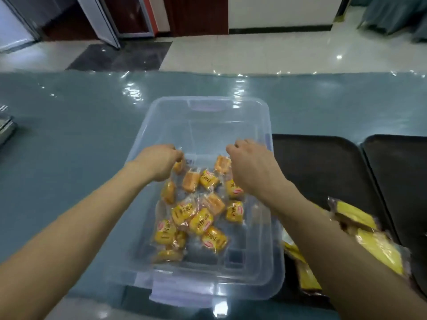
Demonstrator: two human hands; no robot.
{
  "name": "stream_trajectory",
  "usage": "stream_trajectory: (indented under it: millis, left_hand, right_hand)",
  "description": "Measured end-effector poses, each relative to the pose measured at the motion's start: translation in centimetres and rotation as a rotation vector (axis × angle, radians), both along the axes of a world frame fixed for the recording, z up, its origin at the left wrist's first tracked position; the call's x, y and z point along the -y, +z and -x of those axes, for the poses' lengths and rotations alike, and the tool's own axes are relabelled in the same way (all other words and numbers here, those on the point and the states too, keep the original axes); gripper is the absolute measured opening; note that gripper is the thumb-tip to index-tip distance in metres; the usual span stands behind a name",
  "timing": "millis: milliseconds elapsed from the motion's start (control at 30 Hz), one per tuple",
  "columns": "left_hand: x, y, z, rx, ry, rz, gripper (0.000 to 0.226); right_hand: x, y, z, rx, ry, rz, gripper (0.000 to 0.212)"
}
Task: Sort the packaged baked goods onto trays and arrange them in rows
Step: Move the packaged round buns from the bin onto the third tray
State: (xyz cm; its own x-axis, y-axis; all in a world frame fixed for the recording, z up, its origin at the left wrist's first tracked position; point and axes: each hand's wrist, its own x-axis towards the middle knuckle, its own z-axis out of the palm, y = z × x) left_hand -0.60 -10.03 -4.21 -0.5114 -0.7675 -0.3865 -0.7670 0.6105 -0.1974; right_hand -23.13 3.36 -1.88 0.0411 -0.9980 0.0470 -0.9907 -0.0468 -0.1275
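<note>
While I reach into the bin: both forearms cross its near rim, and my left hand (159,163) and right hand (250,166) sit level with each other at the far end of the heap.
Bin (208,107): clear plastic, mid-bench, its long axis running from the bench's near edge toward the far edge.
Small packets (201,218): yellow and orange, heaped loosely in the near half of the bin, overlapping and pointing every way.
Left hand: fingers curled, pinching what looks like the top of the far-left packet (179,166), which hangs right under my fingertips.
Right hand: fingers curled down, back toward me. An orange packet (222,163) lies just beside the thumb, but I cannot tell whether I hold anything.
Trays: the first black tray (312,172) is just beside the bin's right wall, and the second black tray (397,181) is beyond it toward the bench's right end.
Large packets (379,248): yellow, on the near part of the trays by my right forearm.
Coming move, as I judge it: the trays lie to the right, so my right hand is nearer, while the left must cross the bin.
</note>
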Motion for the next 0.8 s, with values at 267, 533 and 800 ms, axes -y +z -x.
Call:
stream_trajectory:
  millis: [267,533,800]
  left_hand:
    - [8.3,-7.4,4.3,0.255,-0.263,-0.059,0.060]
    - [10.9,-9.9,5.4,0.346,-0.327,-0.081,0.033]
    - [12.3,-9.4,5.9,0.145,-0.029,-0.452,0.052]
  right_hand:
    - [7.1,-5.2,0.2,-0.067,-0.095,-0.587,0.078]
    - [10.6,-12.3,-0.2,-0.255,-0.015,-0.754,0.147]
    - [14.4,-16.0,0.8,-0.284,0.074,-0.712,0.178]
